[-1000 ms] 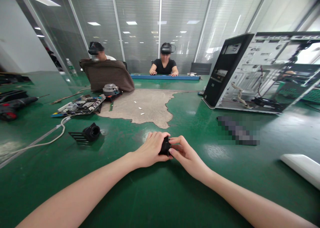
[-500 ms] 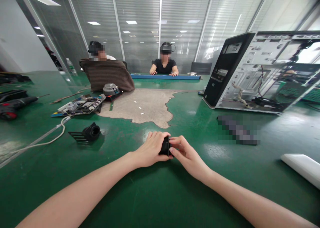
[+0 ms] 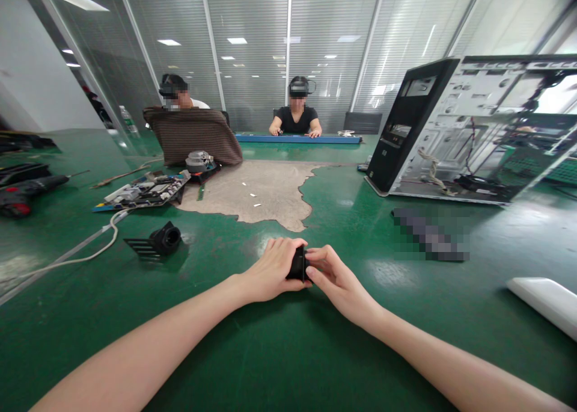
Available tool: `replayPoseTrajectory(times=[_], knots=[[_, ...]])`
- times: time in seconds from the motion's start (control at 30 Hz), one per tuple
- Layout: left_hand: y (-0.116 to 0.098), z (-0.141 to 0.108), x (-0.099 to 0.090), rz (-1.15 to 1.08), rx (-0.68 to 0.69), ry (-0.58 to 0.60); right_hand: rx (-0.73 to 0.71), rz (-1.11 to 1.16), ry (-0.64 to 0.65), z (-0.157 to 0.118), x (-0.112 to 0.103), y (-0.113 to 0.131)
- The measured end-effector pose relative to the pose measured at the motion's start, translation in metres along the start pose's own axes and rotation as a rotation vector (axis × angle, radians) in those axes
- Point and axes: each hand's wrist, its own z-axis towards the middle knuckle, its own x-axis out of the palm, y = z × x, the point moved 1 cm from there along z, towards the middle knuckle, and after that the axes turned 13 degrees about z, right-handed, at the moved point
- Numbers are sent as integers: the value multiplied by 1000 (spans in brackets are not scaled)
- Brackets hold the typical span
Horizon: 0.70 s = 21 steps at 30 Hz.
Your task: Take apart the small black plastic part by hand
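Note:
A small black part (image 3: 296, 266) is at the middle of the view, low over the green table (image 3: 288, 352). My left hand (image 3: 274, 269) wraps round it from the left, with the thumb below and the fingers over the top. From the right, the fingertips and thumb of my right hand (image 3: 336, 279) pinch the part's right end; what exactly they grip there is partly hidden. To the left on the table lies a black slotted bracket with a round piece (image 3: 166, 240).
An open computer case (image 3: 433, 135) stands at the right, near a dark pixelated object (image 3: 428, 234) and a white object (image 3: 545, 304). At the left are a circuit board (image 3: 144, 190), a cable (image 3: 97, 252) and a power drill (image 3: 31, 192). Two people sit across the table.

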Motion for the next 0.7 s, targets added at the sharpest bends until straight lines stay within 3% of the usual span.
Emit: replayPoseTrajectory(times=[0.43, 0.7], knots=[[-1, 0, -1, 5, -4, 11, 95, -48, 0, 0, 0, 1], [-1, 1, -1, -2, -12, 19, 37, -22, -6, -1, 0, 0]])
